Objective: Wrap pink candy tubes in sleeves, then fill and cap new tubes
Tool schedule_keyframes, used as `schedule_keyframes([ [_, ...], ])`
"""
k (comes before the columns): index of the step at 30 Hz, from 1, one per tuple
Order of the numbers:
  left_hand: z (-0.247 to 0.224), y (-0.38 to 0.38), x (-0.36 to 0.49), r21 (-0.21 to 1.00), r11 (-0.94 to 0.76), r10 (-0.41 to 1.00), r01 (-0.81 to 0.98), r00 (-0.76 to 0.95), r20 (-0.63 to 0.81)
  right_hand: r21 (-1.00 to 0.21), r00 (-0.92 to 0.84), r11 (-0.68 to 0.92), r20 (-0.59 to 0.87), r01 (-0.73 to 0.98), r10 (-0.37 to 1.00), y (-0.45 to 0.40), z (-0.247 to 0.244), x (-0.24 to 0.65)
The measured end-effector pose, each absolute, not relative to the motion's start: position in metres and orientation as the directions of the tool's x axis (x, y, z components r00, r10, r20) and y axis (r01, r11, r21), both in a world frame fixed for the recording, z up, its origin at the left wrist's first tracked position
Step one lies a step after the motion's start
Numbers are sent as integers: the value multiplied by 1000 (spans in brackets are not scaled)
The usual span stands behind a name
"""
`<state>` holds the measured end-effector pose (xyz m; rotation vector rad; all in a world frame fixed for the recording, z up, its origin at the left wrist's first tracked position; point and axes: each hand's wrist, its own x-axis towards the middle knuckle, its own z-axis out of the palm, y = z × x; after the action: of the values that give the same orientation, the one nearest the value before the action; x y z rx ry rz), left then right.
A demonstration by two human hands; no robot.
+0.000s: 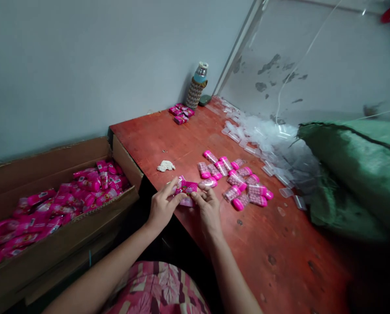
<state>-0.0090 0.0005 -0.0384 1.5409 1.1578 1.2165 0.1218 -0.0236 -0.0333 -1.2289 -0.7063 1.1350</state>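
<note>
A pink printed label (188, 187) is held over the table's near edge between both hands. My left hand (162, 203) is closed on its left end, thumb below and fingers above. My right hand (209, 209) pinches the right end, its fingers curled. Whether a container sits inside the label I cannot tell. Just beyond the right fingertips lies a clear container with a pink cap (209, 182). Several more such containers (236, 179), filled with small pink balls, lie loosely grouped to the right. A crumpled white lump (166, 165) rests beyond my left hand.
At left stands a cardboard box (124, 161) with many pink labelled containers (83, 192). Pink packs (181, 112) and a bottle in a knitted cover (195, 89) stand at the back of the red table (149, 135). Clear plastic pieces (269, 144) spill beside a green sack (354, 174).
</note>
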Motion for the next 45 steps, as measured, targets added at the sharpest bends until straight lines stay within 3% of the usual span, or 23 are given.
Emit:
schedule_keyframes([
  [2, -35, 3, -10, 1000, -20, 989, 18, 145, 18, -959, 314, -58, -147, -278, 938, -22, -31, 121],
  [5, -35, 7, -10, 965, 235, 948, -118, 245, -201, -973, 307, -82, -147, -216, 940, -19, -32, 120],
  [9, -39, 9, -13, 902, 368, 924, -227, 194, -328, -979, 385, -119, -47, 165, 922, -19, -39, 121],
  [13, -40, 10, -19, 878, 379, 925, -292, 151, -348, -772, 315, -95, 141, 628, 939, -23, -45, 125],
  [16, -37, 9, -22, 827, 438, 899, -353, 161, -407, -631, 296, -94, 221, 770, 929, -24, -41, 133],
  [18, -34, 8, -22, 786, 482, 876, -387, 182, -447, -561, 385, -212, 209, 800, 899, -20, -34, 142],
  [22, -31, 3, -17, 734, 513, 856, -446, 204, -474, -402, 547, -461, 128, 791, 827, -4, -20, 156],
  [27, -29, 4, -16, 666, 514, 844, -540, 182, -504, -336, 550, -508, 35, 793, 835, 16, -17, 165],
  [29, -27, 5, -17, 622, 523, 829, -583, 181, -529, -397, 550, -499, 18, 771, 835, 16, -18, 169],
  [31, -25, 6, -18, 567, 519, 816, -640, 173, -551, -568, 513, -437, -29, 697, 858, 7, -18, 171],
  [33, -25, 7, -16, 505, 504, 807, -701, 172, -566, -790, 433, -324, -82, 521, 898, -10, -16, 166],
  [35, -26, 7, -13, 446, 493, 800, -747, 187, -571, -934, 342, -217, -112, 285, 933, -33, -13, 153],
  [39, -31, 7, -1, 381, 480, 793, -790, 205, -574, -983, 197, -186, -185, -13, 963, -74, -11, 113],
  [45, -27, 1, 11, 381, 495, 824, -781, 282, -491, -982, 254, -183, -187, -42, 949, -79, -22, 89],
])
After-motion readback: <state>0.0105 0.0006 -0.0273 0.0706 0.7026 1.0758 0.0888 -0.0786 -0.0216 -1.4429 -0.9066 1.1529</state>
